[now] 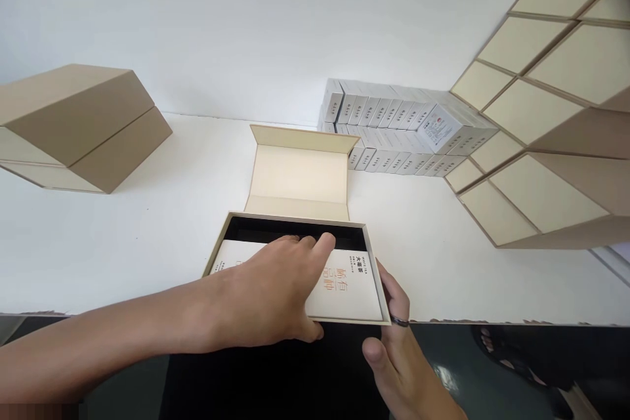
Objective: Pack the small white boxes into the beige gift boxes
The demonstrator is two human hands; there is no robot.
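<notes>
A cream gift box (295, 321) stands open near the table's front edge, its hinged lid (300, 170) folded back. Inside the black interior (246, 228) lies a white tea box (357, 289) with orange and black print and "WHITE TEA" on it. My left hand (275, 292) reaches across it, fingers hooked over its far edge. The left thumb is at the gift box's near rim; the fingertips are hidden. At the right near corner, my right hand (396, 335) cups the gift box, its ringed finger against the side wall and its thumb apart from it.
Behind the lid to the right, small white cartons (403, 125) stand in stacked rows. Closed cream boxes (541, 98) are piled on the far right, with more tan boxes (73, 125) at left. A white wall (221, 26) backs the table. A sandalled foot (506, 354) shows below right.
</notes>
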